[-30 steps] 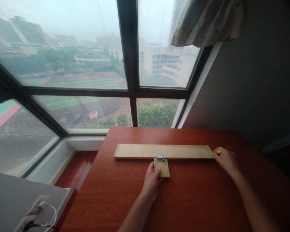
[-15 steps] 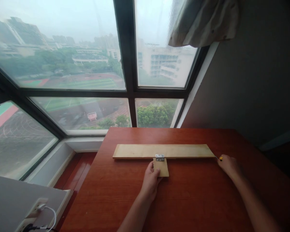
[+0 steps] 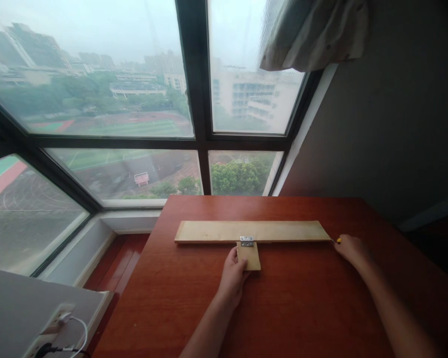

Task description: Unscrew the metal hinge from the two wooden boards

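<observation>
A long pale wooden board (image 3: 212,231) lies flat across the table. At the middle of its near edge, a metal hinge (image 3: 247,241) joins it to a small square wooden piece (image 3: 249,258). My left hand (image 3: 232,273) is closed on that small piece, thumb on top and fingers at its left side and underneath. Over by the board's right end, my right hand (image 3: 349,250) is closed around a small screwdriver (image 3: 339,240) with a yellow handle. Its thin metal shaft points left at the board's near right corner; most of the handle is hidden in my fist.
The reddish-brown wooden table (image 3: 291,313) stretches beneath both arms. Beyond its far edge stand large windows with dark frames (image 3: 203,144). A grey wall (image 3: 388,124) rises on the right. At lower left, a charger with a white cable (image 3: 82,328) is plugged into a wall socket.
My right hand has moved very slightly left with the screwdriver, closer to the board's corner. The left hand keeps its hold on the small wooden piece.
</observation>
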`<action>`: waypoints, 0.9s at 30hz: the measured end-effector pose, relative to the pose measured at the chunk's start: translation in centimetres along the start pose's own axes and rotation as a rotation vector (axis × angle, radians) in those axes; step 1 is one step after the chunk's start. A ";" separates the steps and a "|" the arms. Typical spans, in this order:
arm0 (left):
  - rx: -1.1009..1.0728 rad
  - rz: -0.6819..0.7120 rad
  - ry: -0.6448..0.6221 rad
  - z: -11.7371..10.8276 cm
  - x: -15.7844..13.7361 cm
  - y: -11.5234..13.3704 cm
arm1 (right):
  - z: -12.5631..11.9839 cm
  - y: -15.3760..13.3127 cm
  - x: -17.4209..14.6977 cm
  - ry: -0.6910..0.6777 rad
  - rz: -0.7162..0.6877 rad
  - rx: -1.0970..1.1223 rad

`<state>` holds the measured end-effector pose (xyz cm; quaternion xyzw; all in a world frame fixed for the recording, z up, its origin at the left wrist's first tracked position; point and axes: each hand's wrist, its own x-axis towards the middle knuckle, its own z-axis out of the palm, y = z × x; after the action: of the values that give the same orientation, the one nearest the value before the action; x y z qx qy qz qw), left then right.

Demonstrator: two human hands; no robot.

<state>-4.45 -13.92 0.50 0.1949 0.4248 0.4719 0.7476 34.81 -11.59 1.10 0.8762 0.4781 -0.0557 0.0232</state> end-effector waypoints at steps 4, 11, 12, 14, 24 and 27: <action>-0.013 -0.002 0.001 0.0 0.1 -0.1 | -0.4 -1.7 -2.4 -0.145 -0.059 -0.039; -0.011 0.007 -0.001 -0.1 0.2 -0.4 | 1.3 -9.4 -9.9 -0.207 -0.371 0.081; -0.013 0.010 -0.003 -0.1 0.2 -0.3 | 1.4 -10.4 -10.4 -0.202 -0.403 0.095; -0.019 0.011 -0.003 -0.1 0.2 -0.3 | 1.4 -11.9 -11.0 -0.189 -0.450 0.114; -0.014 0.014 0.003 0.1 0.1 -0.3 | -0.6 -12.9 -11.9 -0.087 -0.547 0.233; -0.002 0.014 -0.002 0.1 0.1 -0.2 | -4.4 -12.4 -12.5 0.065 -0.554 0.420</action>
<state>-4.21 -13.94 0.38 0.1975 0.4221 0.4776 0.7448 18.03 -14.91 7.11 0.7003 0.6761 -0.1291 -0.1890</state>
